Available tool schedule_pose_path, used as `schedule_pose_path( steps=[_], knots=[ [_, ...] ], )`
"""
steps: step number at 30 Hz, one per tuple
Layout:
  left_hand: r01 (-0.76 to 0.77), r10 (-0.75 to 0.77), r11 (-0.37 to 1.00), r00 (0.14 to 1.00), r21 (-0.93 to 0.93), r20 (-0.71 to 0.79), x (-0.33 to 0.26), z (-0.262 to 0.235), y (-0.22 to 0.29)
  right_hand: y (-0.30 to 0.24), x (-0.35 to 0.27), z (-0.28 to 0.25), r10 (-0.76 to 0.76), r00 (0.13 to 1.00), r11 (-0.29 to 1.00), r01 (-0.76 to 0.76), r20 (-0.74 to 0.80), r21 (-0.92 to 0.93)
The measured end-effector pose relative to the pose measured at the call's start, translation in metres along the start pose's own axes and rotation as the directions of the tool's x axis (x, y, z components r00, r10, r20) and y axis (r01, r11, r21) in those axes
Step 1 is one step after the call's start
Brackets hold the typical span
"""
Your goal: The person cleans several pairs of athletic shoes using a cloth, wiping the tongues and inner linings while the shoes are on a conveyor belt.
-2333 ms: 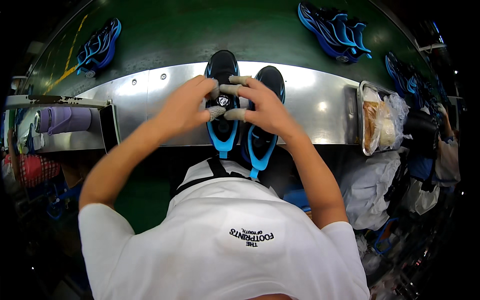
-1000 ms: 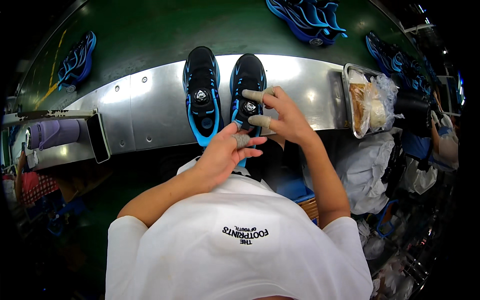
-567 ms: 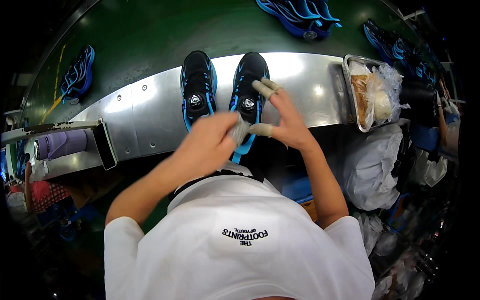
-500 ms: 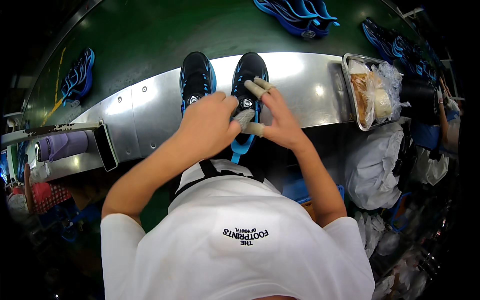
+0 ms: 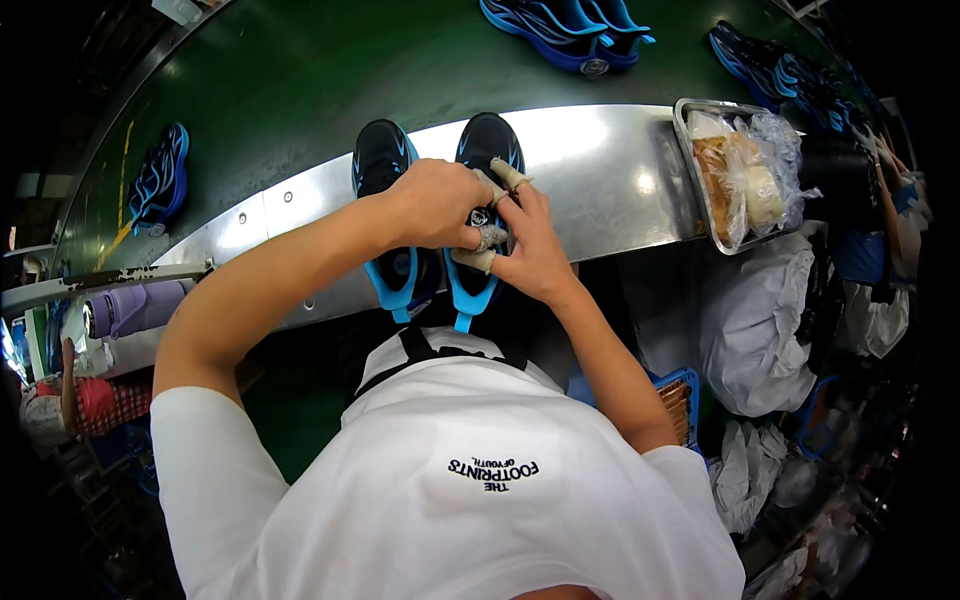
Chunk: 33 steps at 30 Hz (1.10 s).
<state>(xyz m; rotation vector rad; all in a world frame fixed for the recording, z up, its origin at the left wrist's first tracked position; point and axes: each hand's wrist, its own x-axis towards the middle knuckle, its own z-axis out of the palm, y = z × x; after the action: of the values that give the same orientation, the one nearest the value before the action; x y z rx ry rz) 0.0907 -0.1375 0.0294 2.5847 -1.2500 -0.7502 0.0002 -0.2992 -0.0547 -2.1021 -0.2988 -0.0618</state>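
Note:
Two black running shoes with bright blue trim stand side by side, toes pointing away from me: the left shoe and the right shoe. Over the tongue of the right shoe both my hands meet. My left hand is closed there, thumb and fingertips pinching at the tongue beside a round emblem. My right hand is closed round the same shoe's upper, its thumb near the collar and its fingers toward the laces. Pale covers wrap several fingertips. What exactly lies between the fingertips is partly hidden.
The shoes rest on a metal ledge along a green conveyor belt. More shoes lie on the belt. At right stands a metal tray with plastic-wrapped contents, above a white bag. A purple roll lies at left.
My left hand has moved right and away from me onto the right shoe, its elbow swinging outward. My fingers have drawn closer together. The phone at left is now hidden behind my arm.

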Motion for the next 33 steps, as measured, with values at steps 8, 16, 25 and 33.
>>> schedule_pose_path(
  steps=[8, 16, 25, 33],
  knots=[
    [-0.066, 0.065, 0.997, 0.997, 0.030, 0.042, 0.006, -0.005, 0.001, 0.001, -0.001, 0.007, -0.001, 1.000, 1.000, 0.001, -0.010, 0.020],
    [-0.280, 0.268, 0.958, 0.951, 0.062, 0.155, 0.008, -0.009, -0.010, 0.004, 0.000, 0.008, -0.032, 0.999, 0.999, 0.032, 0.044, 0.012],
    [-0.116, 0.009, 0.965, 0.913, -0.237, -0.408, -0.054, 0.036, 0.002, -0.004, 0.009, -0.021, 0.058, 0.977, 0.926, -0.129, 0.204, 0.356],
    [0.016, -0.491, 0.333, 0.857, -0.943, -0.159, -0.095, 0.076, 0.058, -0.014, 0.013, -0.015, 0.048, 0.987, 0.969, -0.083, 0.153, 0.234]
  ],
)
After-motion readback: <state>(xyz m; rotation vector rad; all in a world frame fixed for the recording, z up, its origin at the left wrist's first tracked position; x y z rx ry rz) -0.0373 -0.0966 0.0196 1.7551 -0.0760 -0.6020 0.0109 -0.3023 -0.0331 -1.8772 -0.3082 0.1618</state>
